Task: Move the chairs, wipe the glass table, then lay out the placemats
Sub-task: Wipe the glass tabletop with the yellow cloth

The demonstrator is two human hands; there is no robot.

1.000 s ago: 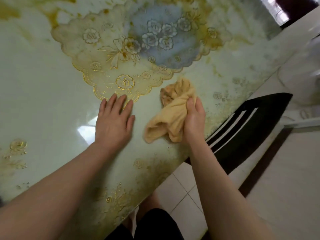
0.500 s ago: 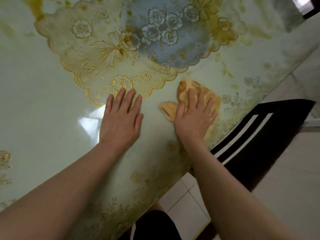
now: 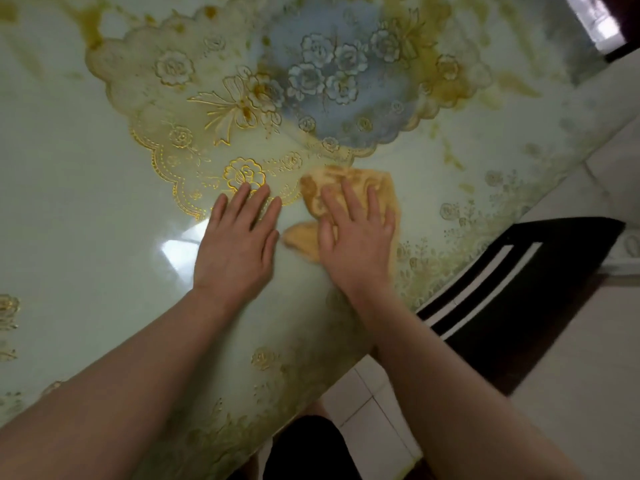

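Observation:
A yellow cloth (image 3: 346,183) lies flat on the glass table (image 3: 86,209) near its front right edge. My right hand (image 3: 356,233) presses on the cloth with fingers spread, palm down. My left hand (image 3: 239,240) rests flat on the glass just left of it, fingertips touching the scalloped edge of a gold and blue floral placemat (image 3: 277,98). That placemat lies on the table beyond both hands. A black chair back (image 3: 519,271) with white slats stands off the table's right edge.
A pale tiled floor (image 3: 588,375) runs along the right side and under the table edge. A second gold-patterned mat's edge (image 3: 7,313) shows at the far left. My dark-clothed leg (image 3: 304,448) is below the table edge.
My right hand went from gripping the bunched cloth to pressing it flat, then slid it left toward my left hand. The left hand stayed at the placemat's edge.

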